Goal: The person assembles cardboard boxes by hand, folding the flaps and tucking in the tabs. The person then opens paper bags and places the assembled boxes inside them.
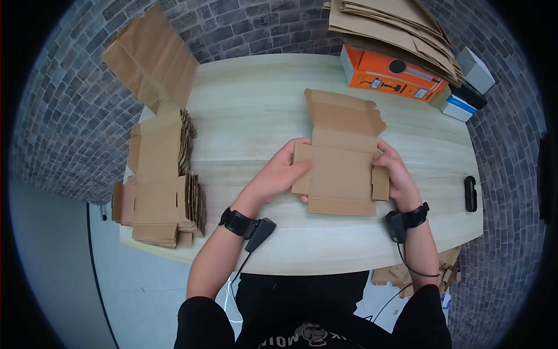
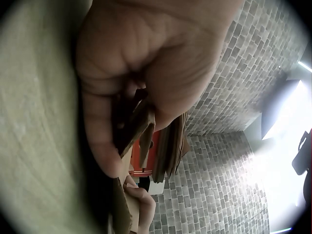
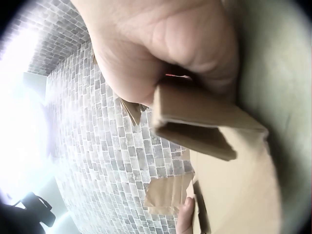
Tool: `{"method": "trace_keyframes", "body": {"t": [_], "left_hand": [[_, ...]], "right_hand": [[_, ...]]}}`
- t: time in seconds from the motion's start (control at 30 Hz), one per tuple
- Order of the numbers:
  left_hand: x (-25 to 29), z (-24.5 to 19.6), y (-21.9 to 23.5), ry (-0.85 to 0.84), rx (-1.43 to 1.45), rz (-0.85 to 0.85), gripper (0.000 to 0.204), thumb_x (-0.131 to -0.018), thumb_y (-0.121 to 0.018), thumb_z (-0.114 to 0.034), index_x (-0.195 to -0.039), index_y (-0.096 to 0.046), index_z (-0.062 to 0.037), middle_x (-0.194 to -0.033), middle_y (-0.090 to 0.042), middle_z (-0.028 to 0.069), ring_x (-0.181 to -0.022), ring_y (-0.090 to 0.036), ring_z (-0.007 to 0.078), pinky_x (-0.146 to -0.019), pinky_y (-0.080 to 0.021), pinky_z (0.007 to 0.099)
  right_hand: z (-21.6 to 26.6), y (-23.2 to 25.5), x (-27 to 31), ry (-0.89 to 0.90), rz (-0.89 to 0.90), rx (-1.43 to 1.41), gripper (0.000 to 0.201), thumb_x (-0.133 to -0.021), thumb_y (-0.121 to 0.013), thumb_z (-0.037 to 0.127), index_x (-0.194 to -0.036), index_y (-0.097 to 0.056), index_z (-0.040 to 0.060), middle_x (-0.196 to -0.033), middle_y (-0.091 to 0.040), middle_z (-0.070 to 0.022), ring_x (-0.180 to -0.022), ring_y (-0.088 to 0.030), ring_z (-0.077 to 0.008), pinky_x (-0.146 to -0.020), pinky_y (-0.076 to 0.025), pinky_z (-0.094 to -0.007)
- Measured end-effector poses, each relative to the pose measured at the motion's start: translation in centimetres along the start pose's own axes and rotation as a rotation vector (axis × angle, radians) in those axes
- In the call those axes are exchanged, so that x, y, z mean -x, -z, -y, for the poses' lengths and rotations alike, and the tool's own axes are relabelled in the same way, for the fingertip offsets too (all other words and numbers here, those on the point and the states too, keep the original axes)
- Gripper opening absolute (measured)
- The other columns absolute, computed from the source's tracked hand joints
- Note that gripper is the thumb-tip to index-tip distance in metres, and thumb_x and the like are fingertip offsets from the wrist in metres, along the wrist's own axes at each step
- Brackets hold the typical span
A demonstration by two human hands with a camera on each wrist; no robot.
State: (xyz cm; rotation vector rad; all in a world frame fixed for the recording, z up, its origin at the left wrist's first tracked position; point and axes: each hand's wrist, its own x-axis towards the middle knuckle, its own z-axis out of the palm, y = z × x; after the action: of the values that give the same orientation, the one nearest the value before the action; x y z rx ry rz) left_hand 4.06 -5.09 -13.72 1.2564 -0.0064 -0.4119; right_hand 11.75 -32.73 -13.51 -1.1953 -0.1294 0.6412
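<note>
A partly folded cardboard box lies in front of me, its lid panel spread out toward the back of the table. My left hand pinches the left side flap, thumb on top and fingers under the edge. On the opposite side, my right hand holds the right side flap, which is folded over. The right wrist view shows this flap doubled into a hollow fold beside the palm. In the left wrist view the left fingers curl round the cardboard edge low over the table.
Stacked flat cardboard blanks stand at the table's left, with a brown paper bag behind them. An orange box bearing more brown sheets sits at the back right. A small black object lies near the right edge.
</note>
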Motion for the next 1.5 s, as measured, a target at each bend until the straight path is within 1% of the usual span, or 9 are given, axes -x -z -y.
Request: {"method": "trace_keyframes", "body": {"t": [0.43,0.53,0.6,0.8,0.9,1.0,1.07,1.17,1.5], "left_hand": [[-0.1,-0.2,0.3,0.019,-0.309,-0.124,0.051,-0.094,-0.045,-0.004,-0.143,-0.033,-0.0068,-0.109,-0.061,0.009,-0.076,-0.065,0.0181,-0.055,-0.055,0.0326],[0.6,-1.2,-1.3,0.004,-0.11,-0.125,0.056,-0.094,-0.046,-0.005,-0.147,-0.028,-0.0094,-0.119,-0.057,0.0098,-0.087,-0.065,0.0188,-0.059,-0.056,0.0316],[1.0,-1.7,-2.0,0.028,-0.123,-0.17,0.063,-0.095,-0.047,-0.006,-0.152,-0.02,-0.0114,-0.136,-0.048,0.0115,-0.112,-0.058,0.0211,-0.082,-0.055,0.0322],[-0.4,1.8,-1.0,-0.336,-0.338,-0.232,0.069,-0.1,-0.052,-0.016,-0.155,-0.011,-0.0116,-0.149,-0.037,0.0106,-0.14,-0.033,0.0223,-0.115,-0.026,0.0366],[0.1,1.1,-2.0,-0.455,-0.386,-0.241,0.07,-0.101,-0.053,-0.023,-0.155,-0.01,-0.0111,-0.153,-0.029,0.0151,-0.138,-0.036,0.0234,-0.113,-0.03,0.0356],[-0.1,0.5,-1.6,-0.386,-0.052,-0.201,0.066,-0.102,-0.051,-0.026,-0.155,-0.014,-0.0117,-0.152,-0.032,0.0141,-0.137,-0.037,0.0223,-0.112,-0.032,0.0358],[0.1,0.1,-1.3,-0.35,0.069,-0.163,0.065,-0.102,-0.05,-0.026,-0.154,-0.014,-0.0119,-0.15,-0.035,0.0136,-0.136,-0.039,0.0219,-0.112,-0.033,0.0356],[0.1,0.2,-1.0,-0.323,0.171,-0.111,0.064,-0.101,-0.05,-0.022,-0.154,-0.016,-0.0124,-0.147,-0.04,0.0128,-0.133,-0.043,0.0211,-0.11,-0.036,0.0355],[-0.7,1.7,-0.9,-0.285,0.254,-0.182,0.064,-0.096,-0.056,-0.008,-0.147,-0.019,-0.017,-0.134,-0.048,0.0083,-0.121,-0.049,0.018,-0.099,-0.045,0.0334]], "right_hand": [[0.3,-0.2,1.5,-0.188,0.039,-0.014,0.051,-0.092,-0.049,0.006,-0.141,-0.036,-0.0011,-0.124,-0.058,-0.0136,-0.105,-0.064,-0.0237,-0.08,-0.059,-0.0357],[0.4,0.3,1.4,-0.154,0.089,-0.003,0.051,-0.091,-0.048,0.005,-0.14,-0.037,-0.0005,-0.119,-0.058,-0.0133,-0.1,-0.064,-0.0244,-0.07,-0.059,-0.036],[0.1,0.5,1.3,-0.138,0.118,0.006,0.051,-0.091,-0.047,0.004,-0.14,-0.037,-0.0001,-0.118,-0.058,-0.0132,-0.098,-0.065,-0.0248,-0.066,-0.058,-0.0362],[-1.2,-1.6,1.5,0.081,0.048,0.34,0.062,-0.086,-0.044,0.0,-0.146,-0.031,-0.0001,-0.133,-0.051,-0.0122,-0.122,-0.051,-0.0208,-0.1,-0.045,-0.0365],[-1.1,-1.5,1.0,0.192,0.104,0.493,0.067,-0.085,-0.042,-0.001,-0.15,-0.023,-0.0001,-0.143,-0.041,-0.0125,-0.132,-0.04,-0.0186,-0.113,-0.029,-0.0341],[-0.8,-1.7,1.0,0.309,0.158,0.61,0.075,-0.086,-0.041,-0.001,-0.155,-0.011,0.0059,-0.144,-0.039,-0.0135,-0.119,-0.053,-0.0206,-0.097,-0.048,-0.0355],[0.5,-3.7,2.1,0.095,0.263,0.213,0.083,-0.088,-0.043,0.0,-0.157,0.001,0.0136,-0.139,-0.042,-0.0148,-0.096,-0.062,-0.0217,-0.064,-0.058,-0.0332],[-0.2,-3.7,1.9,0.036,0.252,0.194,0.087,-0.089,-0.044,0.001,-0.157,0.007,0.0191,-0.136,-0.043,-0.0157,-0.08,-0.064,-0.0216,-0.04,-0.051,-0.03],[-0.4,-2.6,2.0,-0.117,0.168,0.102,0.081,-0.097,-0.051,0.017,-0.157,0.004,0.0197,-0.135,-0.044,-0.0143,-0.092,-0.066,-0.0244,-0.044,-0.057,-0.0355]]}}
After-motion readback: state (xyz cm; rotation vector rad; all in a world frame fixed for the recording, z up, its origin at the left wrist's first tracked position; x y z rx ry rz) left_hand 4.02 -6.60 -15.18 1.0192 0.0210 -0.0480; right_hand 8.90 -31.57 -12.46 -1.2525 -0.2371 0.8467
